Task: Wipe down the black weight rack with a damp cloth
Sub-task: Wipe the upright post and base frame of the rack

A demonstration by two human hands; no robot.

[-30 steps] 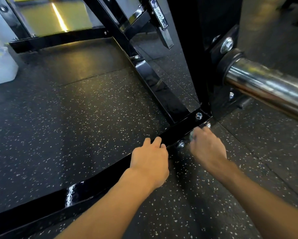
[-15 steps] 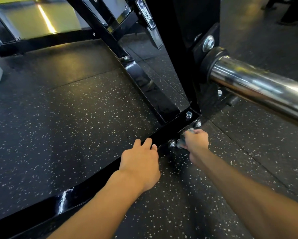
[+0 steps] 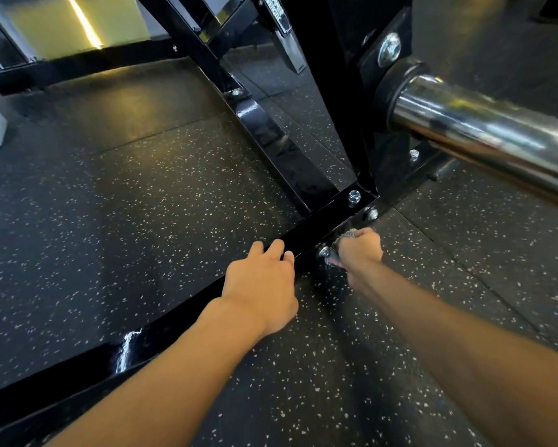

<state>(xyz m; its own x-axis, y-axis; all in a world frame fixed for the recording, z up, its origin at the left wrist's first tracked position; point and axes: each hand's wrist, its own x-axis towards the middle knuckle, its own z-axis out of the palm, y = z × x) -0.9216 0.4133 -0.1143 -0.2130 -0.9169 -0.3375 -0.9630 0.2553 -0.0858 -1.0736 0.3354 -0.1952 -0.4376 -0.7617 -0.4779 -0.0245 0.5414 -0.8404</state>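
Two hands at black weight rack floor bar (image 3: 316, 227), long axis lower-left to upper-right, left hand (image 3: 261, 280) loose atop bar, right hand (image 3: 361, 253) clutching cloth (image 3: 347, 235) against bar's near side

One head-worn wide-angle view looks forward and steeply down, low and close over the speckled floor (image 3: 142, 221). Both forearms enter from 6 o'clock and reach toward the centre of the frame. There the left hand (image 3: 261, 285) and the right hand (image 3: 360, 250), bunched on a cloth (image 3: 345, 236), meet the rack's base bar (image 3: 319, 221). The black upright (image 3: 335, 91) leaves the frame at 12 o'clock. A chrome peg (image 3: 497, 137) runs off at 3 o'clock, very near the lens.
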